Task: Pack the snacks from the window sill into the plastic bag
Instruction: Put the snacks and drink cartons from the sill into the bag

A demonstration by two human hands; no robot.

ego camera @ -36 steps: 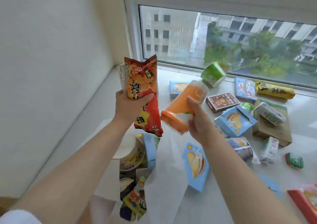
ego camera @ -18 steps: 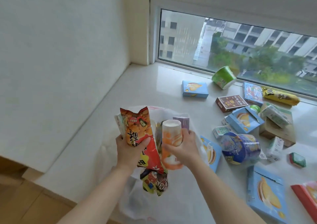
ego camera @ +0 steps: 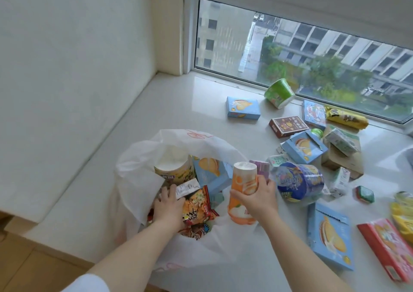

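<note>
The left hand [ego camera: 168, 205] reaches into the open white plastic bag [ego camera: 138, 168] at the sill's near edge, its grip closed around the top of an orange-red snack packet [ego camera: 197, 206]. The right hand [ego camera: 257, 196] grasps an upright orange cup [ego camera: 242, 191] at the bag's 3 o'clock rim. Inside the bag lie a yellow tub [ego camera: 176, 168] and a blue box [ego camera: 211, 174]. More snacks are scattered over the window sill [ego camera: 178, 104] from 12 to 4 o'clock, among them a green cup [ego camera: 279, 93] near the glass.
</note>
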